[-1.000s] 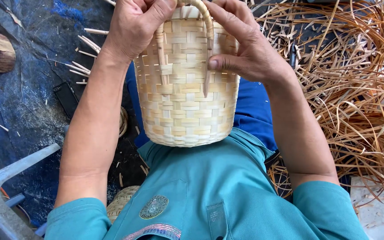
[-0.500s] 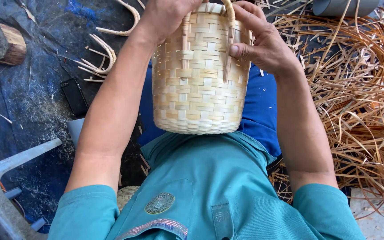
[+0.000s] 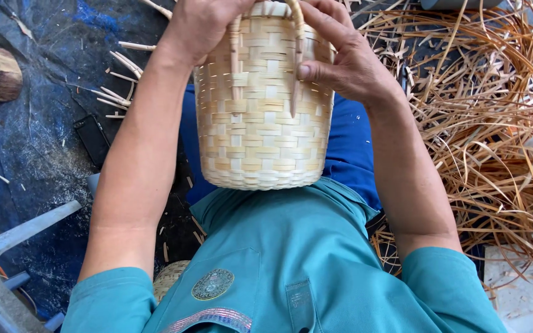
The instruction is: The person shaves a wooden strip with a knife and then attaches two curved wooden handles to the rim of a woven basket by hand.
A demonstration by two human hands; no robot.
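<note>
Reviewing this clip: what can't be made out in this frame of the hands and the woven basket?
Head view only:
- Woven basket: its rim and inside are cut off by the top edge and covered by the hands.
- Left hand: fingertips run past the top edge.
- Right hand: its palm side and grip on the handle strip are hidden.
- Dark flat object on the tarp: too small to identify.

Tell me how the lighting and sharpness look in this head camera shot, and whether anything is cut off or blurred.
Head view: even daylight, no glare; the pale woven bamboo basket is sharp, with soft shade on its underside. The left hand and right hand are cut off by the top edge. The heap of loose tan bamboo strips looks bright but not blown out. Wide-angle lens stretches the forearms and teal shirt.
</note>
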